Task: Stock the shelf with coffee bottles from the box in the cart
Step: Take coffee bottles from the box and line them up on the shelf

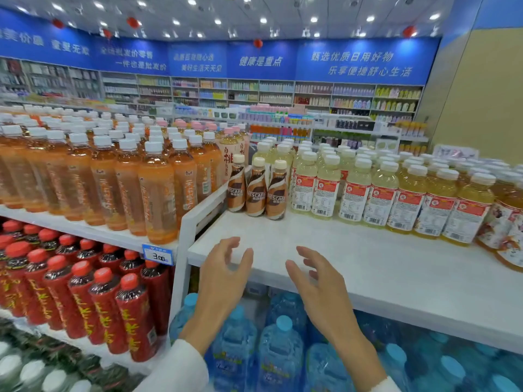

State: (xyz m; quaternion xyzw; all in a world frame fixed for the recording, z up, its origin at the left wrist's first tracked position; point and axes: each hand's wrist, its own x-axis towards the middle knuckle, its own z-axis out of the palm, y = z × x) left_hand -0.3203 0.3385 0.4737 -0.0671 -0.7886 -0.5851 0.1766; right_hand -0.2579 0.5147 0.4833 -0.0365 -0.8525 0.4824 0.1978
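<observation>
**Early stage of shelf stocking: three coffee bottles placed, both hands empty.**

Three coffee bottles (257, 190) are seen standing upright, side by side, at the back of the white shelf (353, 258) in the middle of the frame, wedged between orange tea bottles (127, 179) to the left and pale yellow drink bottles (382, 193) to the right. The left hand (223, 267) and right hand (317, 275) are held apart at lower centre, over the shelf's front edge, fingers loosely spread and nothing gripped. Most of the shelf surface in front of the three bottles is bare, so the task is judged barely begun. The box and cart are not in view.
</observation>
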